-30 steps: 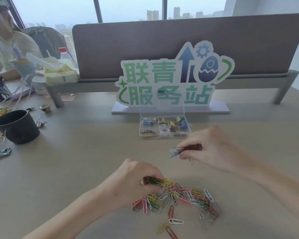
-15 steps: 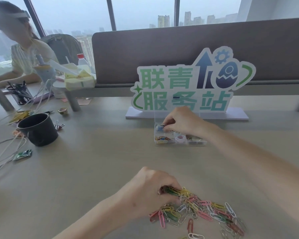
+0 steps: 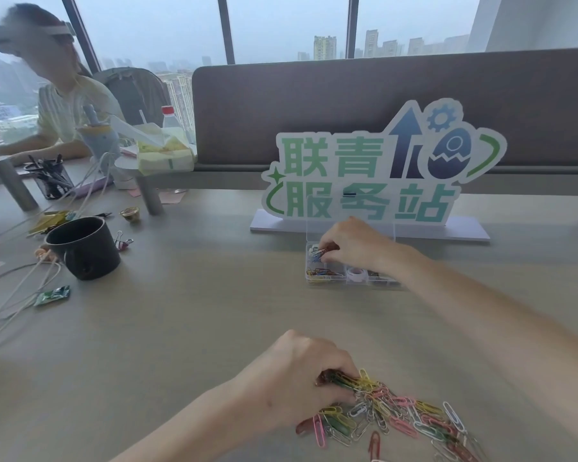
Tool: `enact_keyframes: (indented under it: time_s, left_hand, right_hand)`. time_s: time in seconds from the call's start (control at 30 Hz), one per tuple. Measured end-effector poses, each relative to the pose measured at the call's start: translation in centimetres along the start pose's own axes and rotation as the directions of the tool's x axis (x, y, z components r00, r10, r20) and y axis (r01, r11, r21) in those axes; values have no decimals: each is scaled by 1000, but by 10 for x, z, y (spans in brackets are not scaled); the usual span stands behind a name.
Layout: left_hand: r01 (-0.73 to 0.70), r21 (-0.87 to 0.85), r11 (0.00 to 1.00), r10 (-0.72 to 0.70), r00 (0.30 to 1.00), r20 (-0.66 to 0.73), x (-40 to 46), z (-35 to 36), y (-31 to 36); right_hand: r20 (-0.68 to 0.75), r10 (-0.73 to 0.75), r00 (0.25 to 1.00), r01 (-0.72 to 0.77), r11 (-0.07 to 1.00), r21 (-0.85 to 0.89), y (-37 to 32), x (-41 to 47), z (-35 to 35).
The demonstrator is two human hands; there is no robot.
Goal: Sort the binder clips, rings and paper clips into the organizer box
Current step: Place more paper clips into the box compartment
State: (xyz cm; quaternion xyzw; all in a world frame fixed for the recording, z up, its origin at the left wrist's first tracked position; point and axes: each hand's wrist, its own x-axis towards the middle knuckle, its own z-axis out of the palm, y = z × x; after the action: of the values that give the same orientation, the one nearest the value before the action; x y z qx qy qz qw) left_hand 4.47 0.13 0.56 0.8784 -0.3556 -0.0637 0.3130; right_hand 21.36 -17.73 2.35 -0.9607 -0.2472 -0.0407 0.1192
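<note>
A clear organizer box (image 3: 327, 278) stands on the desk before a green-lettered sign. My right hand (image 3: 354, 243) hovers over its back left compartment, fingers pinched on a few paper clips (image 3: 318, 253) that reach into it. The front left compartment holds coloured paper clips (image 3: 321, 272), and a white ring (image 3: 356, 272) lies in the middle one. Near the desk's front edge a heap of coloured paper clips (image 3: 401, 415) is spread out. My left hand (image 3: 297, 381) rests on the heap's left end, closed on a bunch of clips.
A black cup (image 3: 82, 248) stands at the left with a loose binder clip (image 3: 122, 240) beside it, white cables (image 3: 10, 295) and a green wrapper (image 3: 52, 295). The sign (image 3: 381, 171) and a grey partition rise behind the box. Another person sits at far left.
My right hand carried the pinched paper clips from above the heap forward to the box and now holds them over the back left compartment. My left hand stayed on the heap.
</note>
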Motion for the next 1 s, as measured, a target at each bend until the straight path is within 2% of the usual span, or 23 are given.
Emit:
enact_keyframes:
  time_s: [0.3, 0.47, 0.7, 0.87, 1.0]
  left_hand:
    - [-30, 8, 1000, 30, 1000, 4, 0, -1, 2]
    - [-48, 14, 999, 48, 999, 2, 0, -2, 2]
    - [-10, 8, 1000, 10, 1000, 6, 1, -1, 0]
    - [12, -7, 1000, -12, 1000, -17, 2, -5, 0]
    - [32, 12, 999, -31, 998, -56, 10, -17, 1]
  right_hand:
    - [-13, -30, 999, 30, 1000, 4, 0, -3, 0]
    - [-25, 2, 1000, 0, 997, 79, 3, -3, -1]
    - [-50, 55, 997, -45, 981, 188, 8, -6, 3]
    - [-63, 58, 996, -45, 980, 195, 8, -9, 0]
    - [-137, 62, 989, -34, 981, 193, 9, -15, -10]
